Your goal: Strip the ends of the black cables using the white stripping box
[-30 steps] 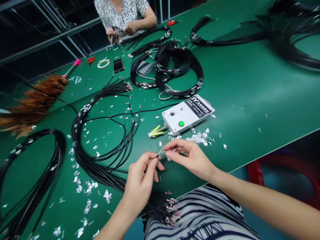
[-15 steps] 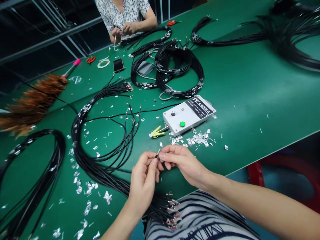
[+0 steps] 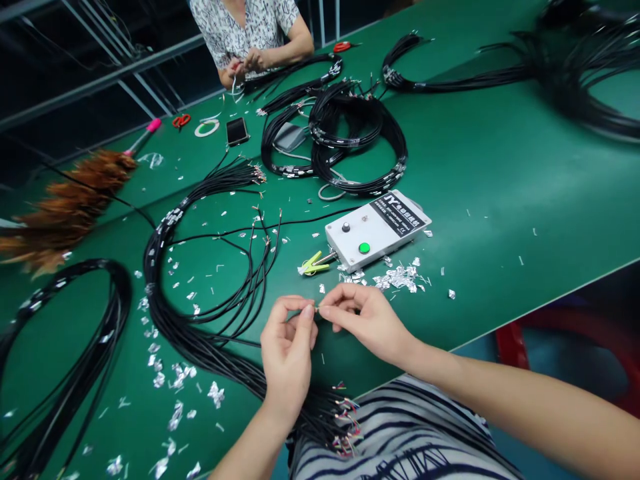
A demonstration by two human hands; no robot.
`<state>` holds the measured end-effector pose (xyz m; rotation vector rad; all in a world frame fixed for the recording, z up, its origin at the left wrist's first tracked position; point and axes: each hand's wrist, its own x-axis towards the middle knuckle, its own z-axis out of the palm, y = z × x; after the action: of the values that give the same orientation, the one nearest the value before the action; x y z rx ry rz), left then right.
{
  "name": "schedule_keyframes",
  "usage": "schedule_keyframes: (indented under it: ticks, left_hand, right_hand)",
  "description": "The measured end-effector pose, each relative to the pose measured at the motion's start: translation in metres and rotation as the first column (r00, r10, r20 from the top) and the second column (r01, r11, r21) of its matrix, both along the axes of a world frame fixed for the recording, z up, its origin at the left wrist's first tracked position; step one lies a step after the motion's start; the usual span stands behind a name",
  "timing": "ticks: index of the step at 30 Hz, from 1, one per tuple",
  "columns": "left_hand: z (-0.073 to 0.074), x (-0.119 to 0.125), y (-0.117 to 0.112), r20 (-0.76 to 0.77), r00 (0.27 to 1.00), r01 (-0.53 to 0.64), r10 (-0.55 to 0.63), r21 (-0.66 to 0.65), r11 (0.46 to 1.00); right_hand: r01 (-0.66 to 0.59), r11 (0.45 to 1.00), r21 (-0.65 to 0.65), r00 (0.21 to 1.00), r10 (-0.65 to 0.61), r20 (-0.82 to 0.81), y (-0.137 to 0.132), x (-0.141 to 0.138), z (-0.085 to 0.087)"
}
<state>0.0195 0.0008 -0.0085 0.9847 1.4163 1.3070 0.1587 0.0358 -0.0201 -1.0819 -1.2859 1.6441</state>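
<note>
Left hand [image 3: 287, 350] and right hand [image 3: 370, 320] met fingertip to fingertip above green table [image 3: 500, 200], near its front edge. Both pinched tight, thumb and forefinger, on one thin wire end [image 3: 317, 308] between them. Black cable bundle [image 3: 200, 340] lay at 9 o'clock of the hands. White control box [image 3: 377, 230] at 1 o'clock, foil scraps [image 3: 400, 277] just beside it.

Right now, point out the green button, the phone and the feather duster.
green button [image 3: 364, 248], head view, its round top.
phone [image 3: 237, 131], head view, its dark screen.
feather duster [image 3: 75, 200], head view, its brown feathers.
</note>
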Motion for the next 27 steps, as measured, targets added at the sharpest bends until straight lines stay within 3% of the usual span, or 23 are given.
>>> schedule_keyframes:
  ticks: [2,3,5,8,10,13,17,21,27]
  left_hand:
    - [0.001,-0.002,0.001,-0.013,1.0,0.014,-0.014,-0.025,1.0]
    - [0.002,-0.003,0.002,-0.01,1.0,0.025,-0.025,-0.035,0.999]
    - [0.003,-0.005,0.003,-0.007,0.998,0.056,-0.056,-0.054,0.997]
    - [0.002,-0.007,0.004,-0.098,0.989,0.103,-0.109,-0.059,0.993]
    - [0.0,-0.01,0.005,-0.269,0.953,0.142,-0.139,-0.009,0.99]
    - [-0.004,-0.018,0.009,-0.462,0.88,0.166,-0.114,0.073,0.983]
    - [-0.011,-0.028,0.026,-0.289,0.955,0.062,-0.057,0.007,0.998]
    - [-0.015,-0.032,0.043,-0.159,0.987,0.015,-0.013,0.013,1.0]
    - [-0.025,-0.032,0.056,-0.15,0.989,-0.006,0.008,0.015,1.0]
  right_hand:
    - [-0.032,0.96,0.279,0.977,-0.028,0.211,0.003,0.005,0.001]
    - [-0.081,0.899,0.43,0.941,-0.072,0.329,0.004,0.008,0.002]
    - [-0.241,0.722,0.649,0.835,-0.186,0.517,0.008,0.011,0.004]
    - [-0.486,0.475,0.734,0.708,-0.279,0.649,0.015,0.012,0.006]
    - [-0.584,0.385,0.715,0.662,-0.283,0.694,0.02,0.012,0.007]
    - [-0.649,0.369,0.666,0.588,-0.312,0.746,0.031,0.012,0.008]
    - [-0.665,0.413,0.622,0.461,-0.428,0.777,0.051,0.01,0.012]
    - [-0.725,0.414,0.551,0.352,-0.465,0.813,0.068,0.001,0.009]
    - [-0.762,0.364,0.536,0.334,-0.488,0.806,0.081,-0.004,0.002]
